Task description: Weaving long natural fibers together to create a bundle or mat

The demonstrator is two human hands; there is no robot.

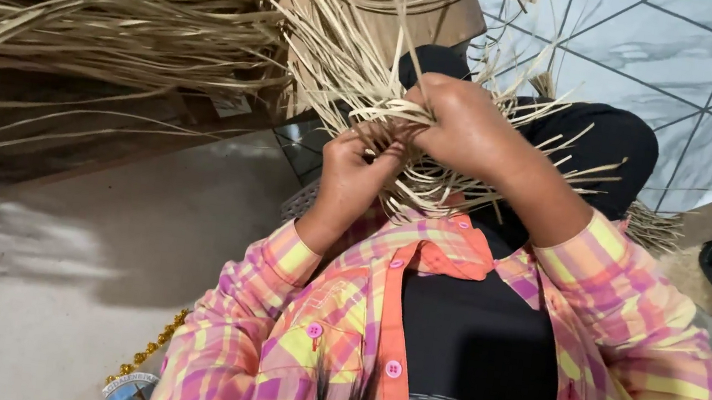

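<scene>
Both hands work at a bundle of pale straw strips (362,74) held just above the lap. The left hand (355,168) is closed on strips from below; the right hand (464,127) is clenched on them from above, the two hands nearly touching. More straw (108,7) lies piled to the left.

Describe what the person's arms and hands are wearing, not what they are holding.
Both hands, the left hand and the right hand, are bare: no gloves, and no rings or watch that can be made out. Both arms wear long plaid shirt sleeves in pink, orange, yellow and purple, with cuffs near the wrists. The shirt hangs open, with pink buttons.
</scene>
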